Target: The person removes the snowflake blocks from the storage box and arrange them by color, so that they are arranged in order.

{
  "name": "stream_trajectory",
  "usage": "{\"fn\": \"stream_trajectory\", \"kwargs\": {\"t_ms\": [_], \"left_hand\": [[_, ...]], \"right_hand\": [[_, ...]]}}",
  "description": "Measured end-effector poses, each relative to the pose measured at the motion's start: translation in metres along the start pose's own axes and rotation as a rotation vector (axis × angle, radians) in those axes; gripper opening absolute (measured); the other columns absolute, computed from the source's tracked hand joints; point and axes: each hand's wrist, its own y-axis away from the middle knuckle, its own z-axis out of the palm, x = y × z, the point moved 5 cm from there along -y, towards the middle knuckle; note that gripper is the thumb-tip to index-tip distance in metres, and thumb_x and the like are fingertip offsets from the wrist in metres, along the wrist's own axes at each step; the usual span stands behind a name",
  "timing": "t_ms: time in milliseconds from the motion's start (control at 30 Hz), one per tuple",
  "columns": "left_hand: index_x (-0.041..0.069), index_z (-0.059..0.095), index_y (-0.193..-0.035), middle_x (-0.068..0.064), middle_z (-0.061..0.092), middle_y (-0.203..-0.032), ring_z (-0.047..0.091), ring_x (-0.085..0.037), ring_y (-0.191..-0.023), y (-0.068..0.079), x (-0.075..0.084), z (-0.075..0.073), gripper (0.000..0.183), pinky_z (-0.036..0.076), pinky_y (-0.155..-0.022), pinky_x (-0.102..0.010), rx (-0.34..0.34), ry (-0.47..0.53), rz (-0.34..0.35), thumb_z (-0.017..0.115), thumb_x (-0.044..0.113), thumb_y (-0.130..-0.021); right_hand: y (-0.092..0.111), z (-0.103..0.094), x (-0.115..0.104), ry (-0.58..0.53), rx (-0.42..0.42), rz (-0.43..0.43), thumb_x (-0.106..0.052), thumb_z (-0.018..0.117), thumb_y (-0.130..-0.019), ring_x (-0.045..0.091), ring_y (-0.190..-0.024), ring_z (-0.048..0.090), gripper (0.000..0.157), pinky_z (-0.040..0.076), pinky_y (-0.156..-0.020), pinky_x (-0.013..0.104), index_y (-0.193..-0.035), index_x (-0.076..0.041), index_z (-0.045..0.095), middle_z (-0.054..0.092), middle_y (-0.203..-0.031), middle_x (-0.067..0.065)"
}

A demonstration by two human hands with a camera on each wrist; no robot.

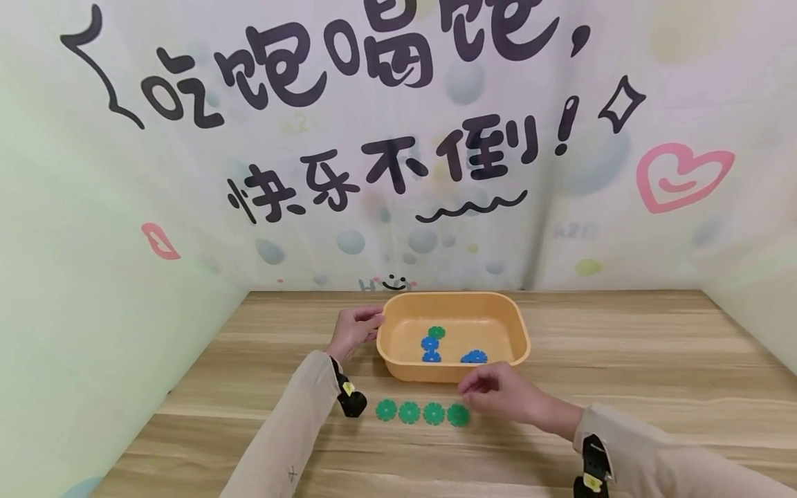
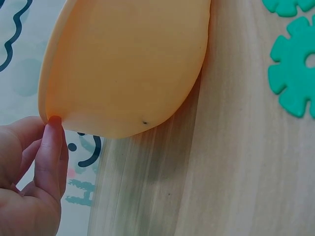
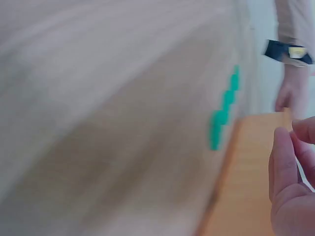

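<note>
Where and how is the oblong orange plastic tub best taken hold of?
The tub is probably best pinched at its left-end rim, from the left: its thin raised wall suits a pinch, as the left hand shows, and green toothed plastic discs lie in front.

Discs (image 1: 409, 413) before the basin (image 1: 423, 372)

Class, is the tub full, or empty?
Neither: blue pieces and a green piece lie in the tub, bare space around them.

left hand (image 1: 355, 332) pinching, right hand (image 1: 504, 394) loosely curled
</note>
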Motion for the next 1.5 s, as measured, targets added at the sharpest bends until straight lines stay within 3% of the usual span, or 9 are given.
{"fn": "stream_trajectory", "kwargs": {"t_ms": [167, 267, 500, 667, 867, 1033, 1167, 1333, 1500], "left_hand": [[0.001, 0.065, -0.106, -0.011, 0.062, -0.090, 0.060, -0.014, -0.072, 0.000, 0.000, -0.002, 0.024, 0.053, -0.062, -0.025, 0.008, -0.004, -0.003, 0.063, 0.007, -0.082], [0.001, 0.064, -0.106, -0.011, 0.062, -0.091, 0.060, -0.014, -0.072, -0.001, 0.000, -0.003, 0.025, 0.053, -0.062, -0.025, 0.006, -0.001, 0.003, 0.062, 0.006, -0.082], [0.002, 0.064, -0.106, -0.011, 0.062, -0.092, 0.060, -0.013, -0.071, -0.002, -0.001, -0.003, 0.026, 0.053, -0.062, -0.025, 0.009, -0.002, -0.009, 0.063, 0.008, -0.082], [0.001, 0.064, -0.107, -0.012, 0.062, -0.093, 0.059, -0.012, -0.070, -0.001, 0.001, -0.001, 0.026, 0.053, -0.061, -0.025, -0.008, 0.005, 0.005, 0.063, 0.006, -0.082], [0.001, 0.063, -0.108, -0.012, 0.061, -0.092, 0.060, -0.012, -0.072, 0.001, 0.002, 0.001, 0.026, 0.053, -0.063, -0.026, -0.019, 0.004, 0.007, 0.063, 0.007, -0.082], [0.002, 0.064, -0.107, -0.012, 0.061, -0.094, 0.061, -0.014, -0.075, 0.002, -0.002, -0.001, 0.026, 0.053, -0.065, -0.027, -0.018, 0.010, -0.021, 0.062, 0.008, -0.082], [0.003, 0.064, -0.106, -0.011, 0.061, -0.094, 0.061, -0.014, -0.075, 0.001, -0.002, -0.002, 0.025, 0.053, -0.065, -0.027, -0.012, 0.001, -0.026, 0.063, 0.009, -0.082], [0.003, 0.064, -0.107, -0.011, 0.061, -0.093, 0.060, -0.013, -0.073, 0.000, -0.001, -0.001, 0.026, 0.053, -0.065, -0.027, -0.016, -0.003, -0.018, 0.063, 0.009, -0.082], [0.003, 0.064, -0.107, -0.011, 0.061, -0.093, 0.059, -0.012, -0.072, 0.000, 0.000, -0.001, 0.026, 0.053, -0.064, -0.026, -0.011, -0.006, -0.018, 0.063, 0.009, -0.082]], "right_hand": [[-0.014, -0.017, -0.024, -0.019, 0.031, -0.016, -0.009, 0.061, -0.083, 0.014, -0.070, 0.054, 0.016, 0.052, -0.063, 0.025, -0.092, 0.004, 0.062, 0.060, -0.082, 0.008], [-0.027, -0.030, -0.034, -0.050, 0.069, 0.025, -0.012, 0.060, -0.085, 0.019, -0.073, 0.056, 0.019, 0.053, -0.067, 0.030, -0.095, 0.003, 0.061, 0.059, -0.083, 0.009], [-0.065, -0.052, -0.041, -0.058, 0.178, 0.074, -0.010, 0.058, -0.086, 0.019, -0.074, 0.058, 0.019, 0.052, -0.074, 0.034, -0.099, 0.004, 0.059, 0.060, -0.086, 0.011], [-0.091, -0.056, -0.026, -0.026, 0.194, 0.103, -0.012, 0.058, -0.086, 0.018, -0.071, 0.058, 0.019, 0.053, -0.071, 0.031, -0.099, 0.002, 0.059, 0.060, -0.088, 0.011], [-0.110, -0.052, 0.004, -0.011, 0.108, 0.148, -0.009, 0.055, -0.088, 0.030, -0.079, 0.058, 0.025, 0.052, -0.075, 0.038, -0.105, 0.009, 0.055, 0.059, -0.090, 0.018], [-0.118, -0.045, 0.023, 0.009, 0.038, 0.219, -0.008, 0.056, -0.087, 0.035, -0.085, 0.057, 0.030, 0.052, -0.074, 0.035, -0.110, 0.011, 0.051, 0.058, -0.095, 0.023], [-0.122, -0.041, 0.033, 0.030, 0.039, 0.260, -0.009, 0.057, -0.086, 0.029, -0.082, 0.058, 0.030, 0.052, -0.073, 0.033, -0.110, 0.009, 0.052, 0.059, -0.094, 0.017], [-0.125, -0.035, 0.040, 0.098, 0.052, 0.265, -0.007, 0.058, -0.085, 0.022, -0.077, 0.056, 0.029, 0.051, -0.071, 0.030, -0.109, 0.007, 0.054, 0.058, -0.095, 0.013], [-0.127, -0.031, 0.041, 0.220, 0.042, 0.244, -0.008, 0.061, -0.083, 0.023, -0.087, 0.054, 0.031, 0.050, -0.074, 0.031, -0.110, 0.005, 0.056, 0.058, -0.102, 0.014]]}}
